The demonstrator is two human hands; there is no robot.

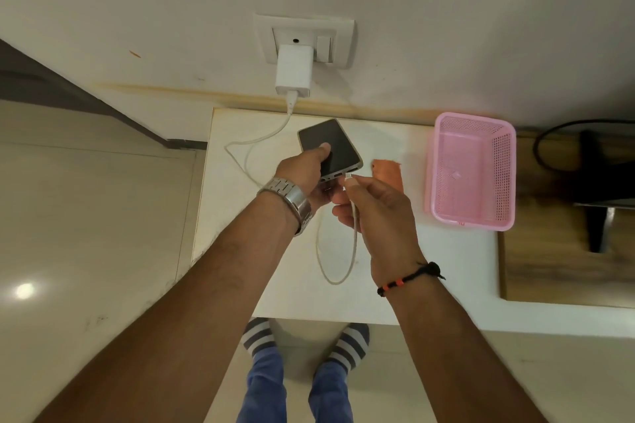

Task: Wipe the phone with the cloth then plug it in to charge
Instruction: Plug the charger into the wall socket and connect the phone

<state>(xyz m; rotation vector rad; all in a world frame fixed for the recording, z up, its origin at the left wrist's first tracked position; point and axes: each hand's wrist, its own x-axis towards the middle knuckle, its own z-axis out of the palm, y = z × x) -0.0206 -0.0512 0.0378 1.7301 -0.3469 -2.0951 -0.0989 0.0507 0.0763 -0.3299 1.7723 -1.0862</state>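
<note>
A dark-screened phone (335,144) is held above the white table (395,268) by my left hand (305,170), thumb on the screen, bottom edge with its port facing me. My right hand (374,206) pinches the plug end of the white charging cable (355,233), and the plug tip sits just right of the phone's port, close to it but apart. The cable loops over the table and runs up to a white charger (293,70) in the wall socket (304,39). An orange cloth (388,172) lies on the table right of the phone, partly hidden by my right hand.
A pink plastic basket (472,168) stands on the table's right part. Beyond it lies a wooden surface (556,268) with a dark object and a black cable. The wall rises right behind the table. My feet show below the table's near edge.
</note>
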